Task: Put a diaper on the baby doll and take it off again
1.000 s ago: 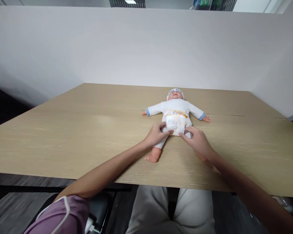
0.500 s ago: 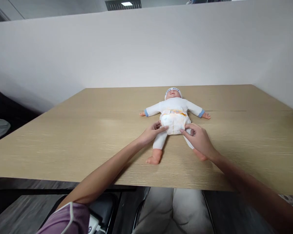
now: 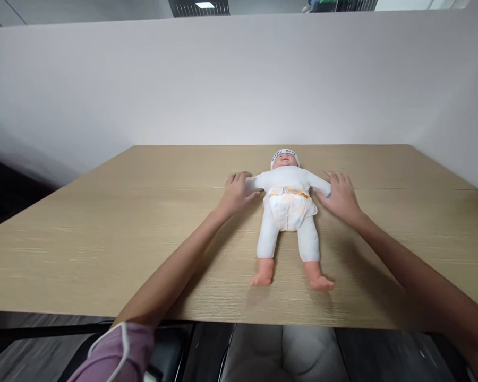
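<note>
A baby doll [image 3: 287, 183] in a white suit, white cap and a diaper [image 3: 289, 209] lies on its back on the wooden table [image 3: 123, 228], head away from me and legs spread towards me. My left hand [image 3: 236, 192] is closed over the doll's arm on the left, which hides the doll's hand. My right hand [image 3: 341, 197] lies over the doll's arm on the right, with the thumb along the sleeve and the fingers covering the doll's hand. Both of my forearms reach in over the table's near edge.
A white partition wall [image 3: 239, 79] stands along the table's far side and right side. My lap in light trousers [image 3: 279, 355] shows below the near edge. Dark floor lies to the left of the table.
Both hands have left the diaper at the doll's hips and moved outward and up to its arms. The doll's legs, partly hidden before, now show in full.
</note>
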`<act>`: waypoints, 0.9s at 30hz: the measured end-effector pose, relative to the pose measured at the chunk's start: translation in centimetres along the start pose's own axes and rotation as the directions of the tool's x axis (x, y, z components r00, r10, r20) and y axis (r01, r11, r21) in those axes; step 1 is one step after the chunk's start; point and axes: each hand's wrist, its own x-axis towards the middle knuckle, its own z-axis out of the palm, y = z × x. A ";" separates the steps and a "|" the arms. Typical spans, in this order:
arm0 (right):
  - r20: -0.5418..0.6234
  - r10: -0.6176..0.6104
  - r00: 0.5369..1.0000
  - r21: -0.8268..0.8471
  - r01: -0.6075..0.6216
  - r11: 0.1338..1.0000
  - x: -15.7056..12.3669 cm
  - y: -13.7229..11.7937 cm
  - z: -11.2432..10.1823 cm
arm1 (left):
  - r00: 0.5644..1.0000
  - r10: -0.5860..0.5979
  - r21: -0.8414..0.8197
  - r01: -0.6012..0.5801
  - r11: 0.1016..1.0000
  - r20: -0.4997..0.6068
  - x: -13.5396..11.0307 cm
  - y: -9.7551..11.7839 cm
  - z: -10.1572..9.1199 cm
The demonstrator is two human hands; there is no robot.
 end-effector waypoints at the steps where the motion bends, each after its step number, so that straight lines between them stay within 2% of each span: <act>1: 0.059 0.017 0.998 -0.010 -0.017 1.000 1.1 0.5 0.7 | 0.999 -0.032 0.070 0.029 0.997 0.035 1.2 0.1 0.4; 3: 0.155 0.038 0.987 -0.003 -0.038 0.999 2.7 0.7 1.8 | 0.990 -0.109 0.127 0.097 0.987 0.087 2.9 0.7 1.3; 6: 0.182 0.060 0.981 0.005 -0.062 0.998 3.3 -0.1 2.0 | 0.980 -0.180 0.133 0.168 0.977 0.089 3.3 2.0 2.0; 8: 0.168 0.074 0.983 0.011 -0.077 0.997 2.5 -0.9 0.9 | 0.973 -0.214 0.125 0.203 0.971 0.081 1.9 3.1 1.6; 10: 0.156 0.081 0.984 0.028 -0.087 0.996 0.9 -1.6 -1.1 | 0.969 -0.233 0.103 0.225 0.969 0.079 -0.8 4.4 0.4; 12: 0.148 0.065 0.987 0.096 -0.080 0.992 -1.4 -1.9 -4.0 | 0.972 -0.225 0.048 0.222 0.974 0.069 -5.0 6.2 -1.2; 15: 0.165 -0.024 0.986 0.264 -0.021 0.964 -6.0 -2.1 -9.3 | 0.987 -0.160 -0.081 0.162 0.983 0.034 -13.6 9.7 -3.0; 17: 0.202 -0.089 0.975 0.337 0.016 0.941 -9.5 -2.2 -12.7 | 0.993 -0.109 -0.173 0.117 0.978 0.053 -20.4 12.2 -3.2; 20: 0.304 -0.166 0.938 0.414 0.027 0.910 -15.0 -2.6 -16.6 | 0.987 -0.078 -0.293 0.117 0.949 0.144 -30.5 15.3 -2.2; 22: 0.399 -0.214 0.892 0.464 0.005 0.886 -18.5 -3.4 -18.1 | 0.965 -0.087 -0.331 0.168 0.928 0.246 -36.4 16.3 -1.3; 24: 0.500 -0.253 0.828 0.501 -0.038 0.864 -21.7 -4.5 -18.7 | 0.925 -0.109 -0.328 0.237 0.914 0.363 -41.0 16.5 -0.7; 27: 0.623 -0.292 0.726 0.523 -0.109 0.845 -25.5 -6.3 -17.9 | 0.863 -0.145 -0.288 0.313 0.905 0.483 -45.3 15.7 -0.5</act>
